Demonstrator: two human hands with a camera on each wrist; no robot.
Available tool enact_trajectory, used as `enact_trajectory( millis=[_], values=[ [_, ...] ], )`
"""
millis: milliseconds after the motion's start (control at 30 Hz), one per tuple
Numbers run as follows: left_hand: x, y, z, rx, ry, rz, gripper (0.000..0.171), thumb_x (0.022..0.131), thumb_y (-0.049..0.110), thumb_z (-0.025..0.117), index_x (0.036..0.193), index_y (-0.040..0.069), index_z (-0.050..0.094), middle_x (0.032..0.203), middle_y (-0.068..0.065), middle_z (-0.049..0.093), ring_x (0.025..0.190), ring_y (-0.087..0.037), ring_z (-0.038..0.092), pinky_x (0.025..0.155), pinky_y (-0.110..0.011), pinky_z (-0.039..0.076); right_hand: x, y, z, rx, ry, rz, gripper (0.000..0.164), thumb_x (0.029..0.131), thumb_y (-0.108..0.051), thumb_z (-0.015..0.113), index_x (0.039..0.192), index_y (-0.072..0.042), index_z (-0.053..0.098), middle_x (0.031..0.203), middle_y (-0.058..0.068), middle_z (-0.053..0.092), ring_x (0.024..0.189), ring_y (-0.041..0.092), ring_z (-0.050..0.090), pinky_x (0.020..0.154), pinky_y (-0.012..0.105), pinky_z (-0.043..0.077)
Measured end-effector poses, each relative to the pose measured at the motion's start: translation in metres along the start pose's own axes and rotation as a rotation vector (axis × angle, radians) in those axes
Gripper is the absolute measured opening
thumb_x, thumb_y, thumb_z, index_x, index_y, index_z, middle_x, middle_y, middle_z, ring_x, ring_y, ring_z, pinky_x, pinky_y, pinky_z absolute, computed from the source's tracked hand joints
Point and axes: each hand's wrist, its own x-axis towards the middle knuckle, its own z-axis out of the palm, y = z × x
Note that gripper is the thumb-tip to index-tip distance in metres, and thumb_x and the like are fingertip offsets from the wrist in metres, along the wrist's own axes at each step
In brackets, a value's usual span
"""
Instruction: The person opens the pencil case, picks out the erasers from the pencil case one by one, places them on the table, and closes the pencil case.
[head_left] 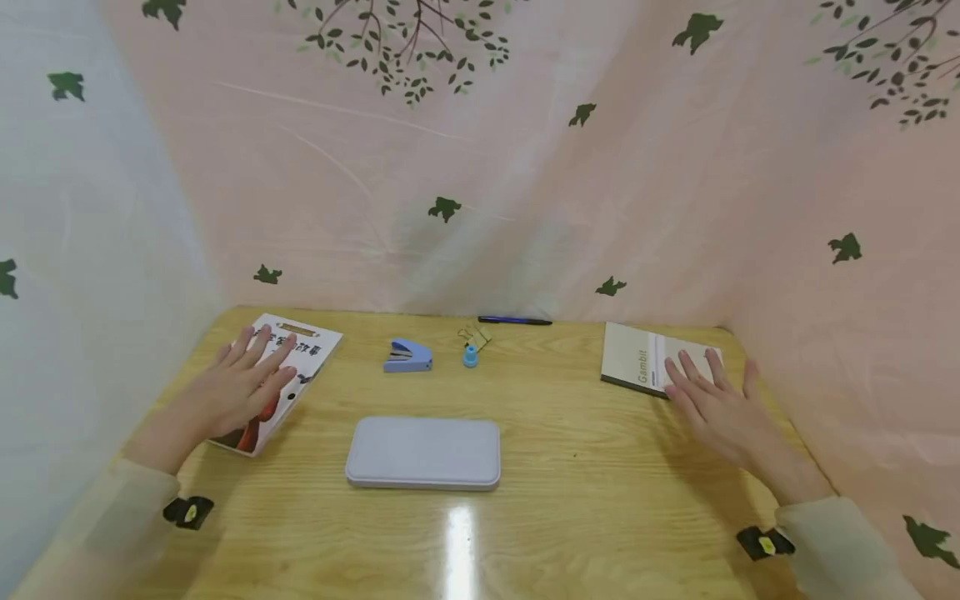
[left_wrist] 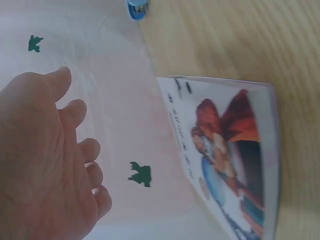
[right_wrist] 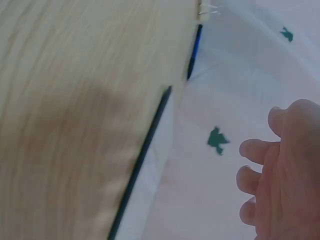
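My left hand (head_left: 236,383) hovers over a white picture book (head_left: 303,367) at the table's left, fingers spread and holding nothing. In the left wrist view the book (left_wrist: 225,145) shows its red-and-dark cover art, apart from the hand (left_wrist: 55,150). On the right, my right hand (head_left: 723,412) is held over a beige notebook (head_left: 626,354) marked "Gambit", its fingers spread too and overlapping the notebook's near right part. The right wrist view shows the notebook's dark edge (right_wrist: 140,162), with the hand (right_wrist: 285,170) beside it and nothing in the fingers.
A pale grey flat case (head_left: 423,452) lies at the middle front of the wooden table (head_left: 570,517). Behind it are a blue stapler (head_left: 408,357), a small light-blue object (head_left: 470,357), a gold binder clip (head_left: 477,337) and a blue-black pen (head_left: 515,321). Patterned cloth (head_left: 525,233) surrounds the table.
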Motion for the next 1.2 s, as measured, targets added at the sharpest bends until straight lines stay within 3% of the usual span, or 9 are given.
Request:
enact_trajectory(
  millis=[200,300,400,533,667,800,900,1067,1200],
  values=[
    [-0.001,0.016,-0.02,0.05,-0.002,0.039,0.067,0.111,0.045,0.027,0.163,0.007,0.006,0.163,-0.033,0.0,0.149,-0.051,-0.008,0.116,-0.071,0.003,0.0,-0.027,-0.023,-0.061,0.028,-0.067,0.063,0.111,-0.047,0.028,0.162,-0.01,0.022,0.165,0.017,0.018,0.152,0.043,-0.003,0.107,0.066,-0.028],
    [-0.001,0.032,-0.028,0.015,0.0,0.022,0.068,0.11,0.05,0.026,0.164,0.011,0.01,0.165,-0.029,-0.001,0.15,-0.046,-0.011,0.118,-0.067,-0.001,-0.001,-0.052,-0.032,-0.062,0.047,-0.112,0.063,0.111,-0.046,0.03,0.163,-0.013,0.02,0.166,0.015,0.016,0.153,0.04,-0.005,0.11,0.064,-0.025],
    [-0.004,0.056,-0.03,0.011,0.028,0.051,0.067,0.11,0.051,0.027,0.163,0.012,0.016,0.165,-0.027,0.002,0.151,-0.045,-0.009,0.119,-0.065,-0.001,-0.002,-0.081,-0.032,-0.035,0.115,-0.186,0.062,0.11,-0.044,0.035,0.162,-0.013,0.023,0.167,0.013,0.016,0.153,0.036,-0.005,0.114,0.062,-0.02],
    [-0.011,0.094,-0.018,0.063,0.086,0.121,0.063,0.11,0.05,0.03,0.162,0.015,0.023,0.166,-0.022,0.006,0.152,-0.041,-0.007,0.119,-0.065,0.001,-0.005,-0.12,-0.018,-0.012,0.245,-0.332,0.061,0.109,-0.045,0.04,0.159,-0.011,0.034,0.167,0.012,0.016,0.154,0.036,-0.002,0.117,0.064,-0.011],
    [-0.014,0.125,0.007,0.14,0.126,0.209,0.065,0.108,0.055,0.033,0.161,0.018,0.03,0.167,-0.017,0.009,0.153,-0.037,-0.003,0.121,-0.061,0.005,-0.003,-0.154,0.003,0.026,0.305,-0.461,0.068,0.107,-0.055,0.037,0.16,-0.013,0.033,0.168,0.012,0.012,0.154,0.039,0.001,0.119,0.065,-0.006],
    [-0.013,0.142,0.036,0.129,0.095,0.315,0.072,0.103,0.064,0.036,0.159,0.017,0.036,0.166,-0.015,0.016,0.153,-0.036,0.008,0.121,-0.058,0.014,0.007,-0.179,0.022,0.145,0.223,-0.509,0.079,0.1,-0.065,0.045,0.159,-0.014,0.034,0.169,0.01,0.009,0.154,0.037,0.001,0.119,0.064,0.0],
    [-0.011,0.145,0.052,0.073,0.06,0.381,0.076,0.101,0.065,0.042,0.158,0.015,0.037,0.165,-0.015,0.02,0.152,-0.037,0.015,0.118,-0.06,0.022,0.02,-0.193,0.035,0.27,0.09,-0.519,0.089,0.092,-0.068,0.058,0.159,-0.014,0.035,0.168,0.007,0.005,0.154,0.034,-0.001,0.119,0.065,0.007],
    [0.0,0.131,0.064,-0.048,0.027,0.466,0.082,0.094,0.054,0.065,0.158,0.011,0.036,0.162,-0.021,0.025,0.148,-0.044,0.024,0.115,-0.065,0.025,0.042,-0.205,0.056,0.403,-0.108,-0.512,0.099,0.085,-0.06,0.074,0.16,-0.012,0.031,0.168,0.012,0.007,0.153,0.038,0.006,0.119,0.059,0.018],
    [0.007,0.116,0.068,-0.118,0.024,0.488,0.086,0.085,0.043,0.08,0.155,0.01,0.042,0.158,-0.024,0.035,0.142,-0.046,0.036,0.111,-0.065,0.033,0.051,-0.208,0.064,0.398,-0.18,-0.498,0.094,0.088,-0.05,0.077,0.159,-0.008,0.032,0.165,0.019,0.019,0.151,0.039,0.02,0.118,0.053,0.027]
  ],
)
